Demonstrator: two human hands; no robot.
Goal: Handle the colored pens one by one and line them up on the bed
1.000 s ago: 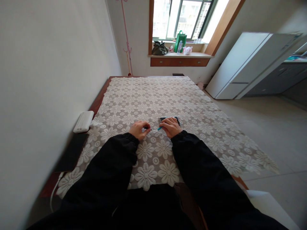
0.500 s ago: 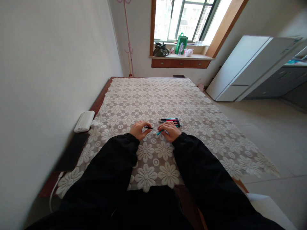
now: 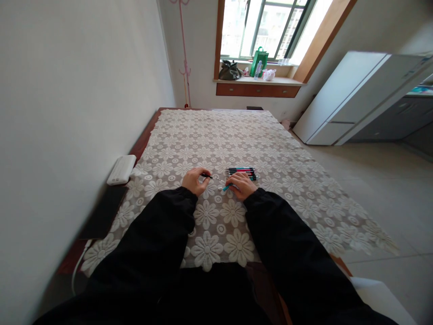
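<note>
Both hands pinch one slim pen, left hand at its black end, right hand at its teal end; light, rigid, likely slippery.

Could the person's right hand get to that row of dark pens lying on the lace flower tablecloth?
Probably yes. The row of dark pens lies just beyond the right hand on the lace flower tablecloth, nothing between them. But that hand already pinches a turquoise pen part.
</note>
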